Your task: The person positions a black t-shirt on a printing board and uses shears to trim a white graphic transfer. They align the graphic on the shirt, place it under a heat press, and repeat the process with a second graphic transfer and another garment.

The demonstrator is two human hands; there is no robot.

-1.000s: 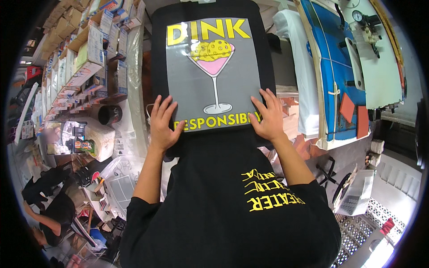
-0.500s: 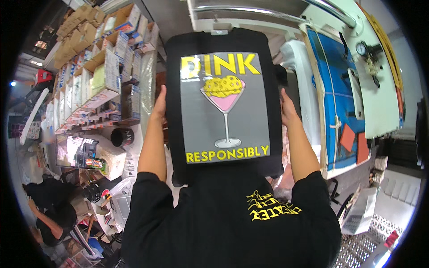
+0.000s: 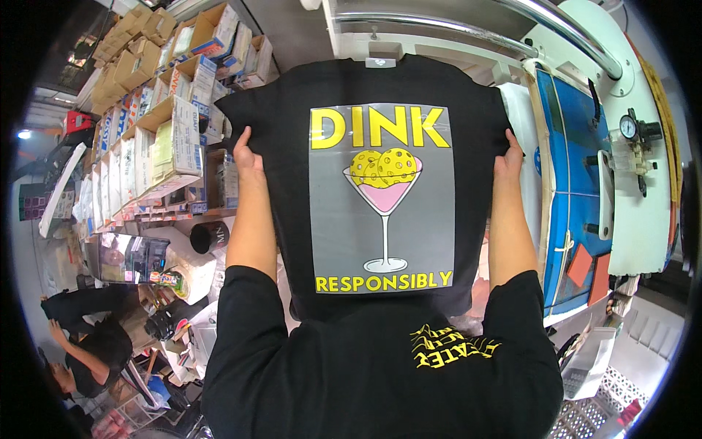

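A black T-shirt [image 3: 479,110] is spread out in front of me, its collar at the far end. On its front lies a glossy grey rectangular sheet [image 3: 336,219] with yellow lettering and a cocktail glass [image 3: 385,197] filled with pink and topped with yellow holed balls. My left hand [image 3: 250,155] grips the shirt's left side below the sleeve, thumb on top. At the opposite side, my right hand [image 3: 510,156] holds the edge the same way. The fingers of both hands are mostly hidden under or behind the cloth.
Open cardboard boxes [image 3: 172,139] are stacked at the left, near a dark mug [image 3: 210,238]. To the right are a blue panel [image 3: 567,168], a pressure gauge [image 3: 629,127] and orange pads [image 3: 580,265]. A metal bar [image 3: 439,24] crosses the far side. Another person [image 3: 99,351] is at lower left.
The shirt's upper part now spreads wider, with the sleeves showing on both sides. My hands have moved farther out along its sides. The printed sheet appears slightly lower and further right.
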